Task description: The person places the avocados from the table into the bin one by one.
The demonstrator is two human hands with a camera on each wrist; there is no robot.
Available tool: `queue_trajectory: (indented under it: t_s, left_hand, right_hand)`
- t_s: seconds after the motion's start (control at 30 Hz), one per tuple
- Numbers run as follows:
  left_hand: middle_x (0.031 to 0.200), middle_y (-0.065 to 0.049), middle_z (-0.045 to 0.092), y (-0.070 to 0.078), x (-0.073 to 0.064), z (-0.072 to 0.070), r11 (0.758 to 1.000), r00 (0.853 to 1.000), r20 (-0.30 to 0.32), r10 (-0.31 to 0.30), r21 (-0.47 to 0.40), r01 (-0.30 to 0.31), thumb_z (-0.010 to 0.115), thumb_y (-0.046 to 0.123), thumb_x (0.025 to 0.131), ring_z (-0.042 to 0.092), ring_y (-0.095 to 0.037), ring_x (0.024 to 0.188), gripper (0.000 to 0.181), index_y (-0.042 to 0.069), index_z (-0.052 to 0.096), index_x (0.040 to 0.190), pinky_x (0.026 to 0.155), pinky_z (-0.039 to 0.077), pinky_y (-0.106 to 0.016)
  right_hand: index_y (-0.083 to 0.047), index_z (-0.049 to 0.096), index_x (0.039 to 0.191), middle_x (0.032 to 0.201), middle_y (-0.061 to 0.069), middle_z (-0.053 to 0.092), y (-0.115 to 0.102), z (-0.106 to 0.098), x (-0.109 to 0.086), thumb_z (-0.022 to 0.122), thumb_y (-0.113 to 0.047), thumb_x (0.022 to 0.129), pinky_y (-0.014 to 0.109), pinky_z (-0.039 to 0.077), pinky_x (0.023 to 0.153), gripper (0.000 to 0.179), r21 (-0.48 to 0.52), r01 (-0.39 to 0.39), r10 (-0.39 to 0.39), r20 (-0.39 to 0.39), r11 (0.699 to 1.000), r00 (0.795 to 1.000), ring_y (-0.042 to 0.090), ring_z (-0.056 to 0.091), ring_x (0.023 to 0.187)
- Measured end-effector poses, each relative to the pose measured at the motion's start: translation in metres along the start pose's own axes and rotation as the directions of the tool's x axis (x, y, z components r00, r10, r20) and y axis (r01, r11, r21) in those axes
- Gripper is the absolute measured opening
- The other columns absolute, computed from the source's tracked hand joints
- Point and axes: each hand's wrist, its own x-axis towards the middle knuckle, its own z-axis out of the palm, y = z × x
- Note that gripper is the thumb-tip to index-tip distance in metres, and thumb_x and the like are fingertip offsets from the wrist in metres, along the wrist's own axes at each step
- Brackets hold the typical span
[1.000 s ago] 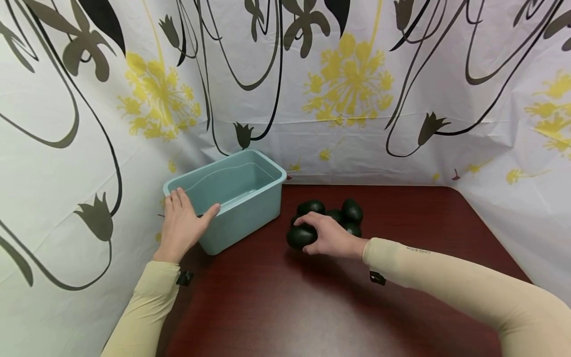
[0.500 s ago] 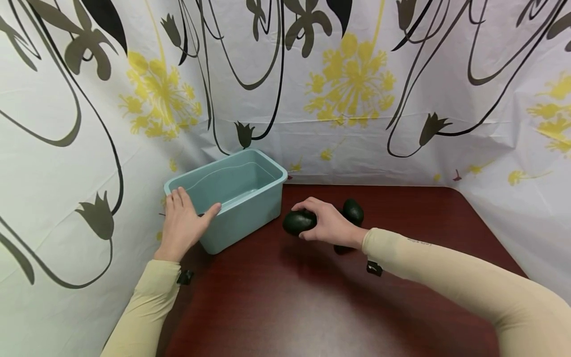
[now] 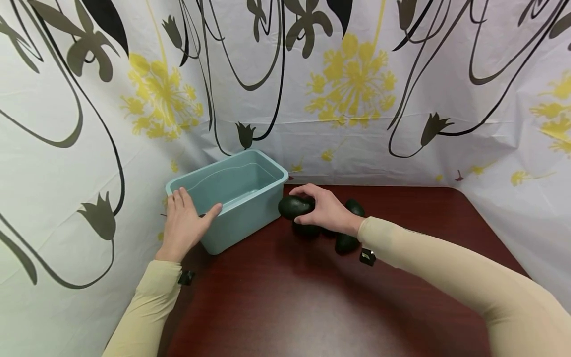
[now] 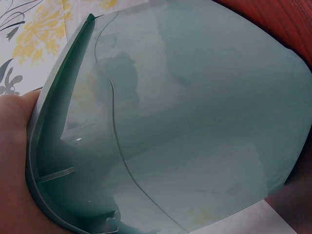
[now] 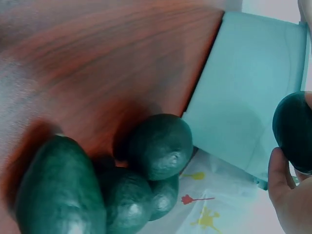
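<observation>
My right hand (image 3: 327,210) holds a dark green avocado (image 3: 290,207) between fingers and thumb, raised above the others and close to the bin's right end. Below and beside it several more avocados lie on the table, among them one avocado (image 3: 347,244) nearest me and one avocado (image 3: 355,207) farther back. The right wrist view shows the held avocado (image 5: 292,129) in front of the pale teal bin (image 5: 243,87). At the left, my left hand (image 3: 183,225) rests on the rim of the bin (image 3: 250,213), its fingers extended and thumb spread. No avocado shows inside the bin.
The dark red wooden table (image 3: 285,297) runs to a back edge against a white curtain (image 3: 357,139) with flower prints. The same cloth hangs close along the left, beside the bin. Each wrist wears a small black device (image 3: 368,257).
My right hand has lifted the avocado off the cluster and carried it up and slightly left towards the bin. The left hand and the bin have stayed in place.
</observation>
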Motion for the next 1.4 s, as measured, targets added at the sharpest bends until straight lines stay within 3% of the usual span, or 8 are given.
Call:
queue_trajectory:
  t_s: [0.2, 0.53, 0.7, 0.9, 1.4]
  left_hand:
    - [0.16, -0.037, -0.002, -0.002, 0.001, -0.001, 1.0, 1.0, -0.005, -0.009, 0.0, 0.009, 0.037, 0.083, 0.09, -0.002, -0.052, 0.148, 0.123, -0.014, -0.004, 0.154, 0.115, 0.012, -0.065]
    - [0.161, -0.036, -0.001, 0.001, 0.002, 0.001, 1.0, 1.0, -0.003, -0.009, 0.004, 0.009, 0.037, 0.083, 0.089, -0.001, -0.052, 0.148, 0.123, -0.013, -0.004, 0.155, 0.116, 0.011, -0.064]
    - [0.16, -0.037, 0.001, 0.001, 0.002, 0.001, 1.0, 1.0, -0.011, -0.009, 0.01, 0.009, 0.038, 0.082, 0.09, 0.0, -0.052, 0.148, 0.122, -0.013, -0.003, 0.155, 0.116, 0.011, -0.064]
    - [0.16, -0.037, 0.001, 0.0, 0.001, 0.002, 1.0, 1.0, -0.008, -0.009, 0.009, 0.009, 0.038, 0.082, 0.09, -0.001, -0.052, 0.148, 0.122, -0.013, -0.004, 0.154, 0.116, 0.011, -0.063]
    - [0.161, -0.035, -0.002, -0.001, 0.002, 0.002, 1.0, 1.0, -0.003, -0.021, 0.004, 0.021, 0.037, 0.083, 0.089, -0.004, -0.05, 0.149, 0.123, -0.012, -0.003, 0.155, 0.117, 0.01, -0.063]
  right_hand:
    - [-0.032, 0.056, 0.139, 0.133, -0.017, 0.052, -0.005, -0.004, 0.015, 0.085, -0.035, 0.082, 0.04, 0.048, 0.097, 0.063, 0.022, 0.016, -0.016, 0.006, 1.0, 1.0, 0.008, 0.051, 0.12]
    - [-0.031, 0.057, 0.137, 0.13, -0.016, 0.052, -0.013, -0.015, 0.038, 0.085, -0.034, 0.082, 0.037, 0.051, 0.089, 0.062, 0.01, 0.054, -0.053, -0.05, 0.999, 0.997, 0.009, 0.053, 0.114]
    - [-0.03, 0.057, 0.138, 0.128, -0.014, 0.053, -0.016, -0.02, 0.053, 0.085, -0.032, 0.083, 0.039, 0.049, 0.091, 0.062, 0.006, 0.049, -0.049, -0.073, 0.999, 0.996, 0.011, 0.052, 0.115]
    - [-0.034, 0.058, 0.136, 0.126, -0.011, 0.054, -0.014, -0.017, 0.069, 0.084, -0.033, 0.083, 0.04, 0.05, 0.089, 0.059, -0.004, 0.022, -0.022, -0.084, 1.0, 0.996, 0.013, 0.053, 0.113]
    - [-0.025, 0.058, 0.14, 0.132, -0.004, 0.055, -0.017, -0.005, 0.098, 0.082, -0.035, 0.086, 0.037, 0.048, 0.09, 0.06, -0.037, -0.002, -0.002, -0.11, 0.999, 0.994, 0.016, 0.054, 0.11]
